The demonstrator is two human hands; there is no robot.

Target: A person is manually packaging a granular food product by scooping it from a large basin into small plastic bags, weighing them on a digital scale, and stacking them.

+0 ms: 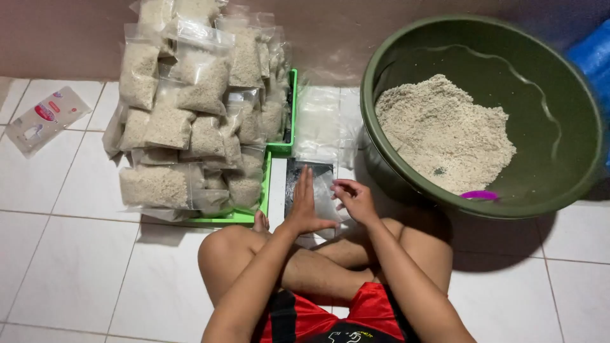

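where the two hands meet, just past the crossed legs, lies an empty clear plastic bag (324,197) flat on the white tiled floor (76,267), partly over a dark flat slab (311,170) whose kind cannot be told. item: thin film, judged very light, limp and slippery, likely to crease or slide under a push; best taken at an edge or corner, or at the open mouth, rather than in the middle. left hand (305,206): fully open, fingers straight and together, palm pressed flat on the bag's left part, gripping nothing. right hand (356,200): fingers curled loosely at the bag's right edge, touching it; whether they pinch the film cannot be told. just beyond: a stack of more empty clear bags (318,124). left of these: a green tray (279,149) heaped with sealed bags of pale grain (197,108), piled several deep. right: a large green basin (546,190) holding a mound of loose grain (445,130), a purple scoop (480,195) at its near rim. far left, well apart: a small printed packet (46,119) on the tiles. red shorts (375,305) at the bottom edge.
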